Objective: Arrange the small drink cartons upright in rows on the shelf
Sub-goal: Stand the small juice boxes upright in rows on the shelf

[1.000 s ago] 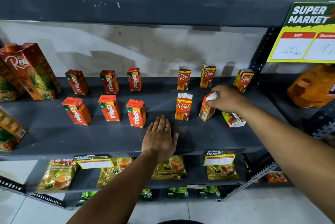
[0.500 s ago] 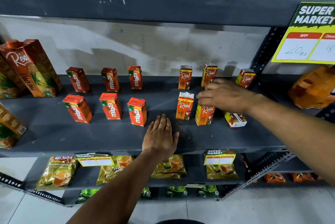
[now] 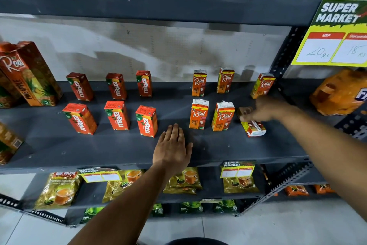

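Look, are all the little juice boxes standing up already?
No, one small Real carton lies on its side on the shelf, right under the right hand.

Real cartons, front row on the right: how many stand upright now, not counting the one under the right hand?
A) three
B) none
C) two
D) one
C: two Real cartons stand upright side by side in the front row, while a third carton lies on its side on the shelf under the right hand.
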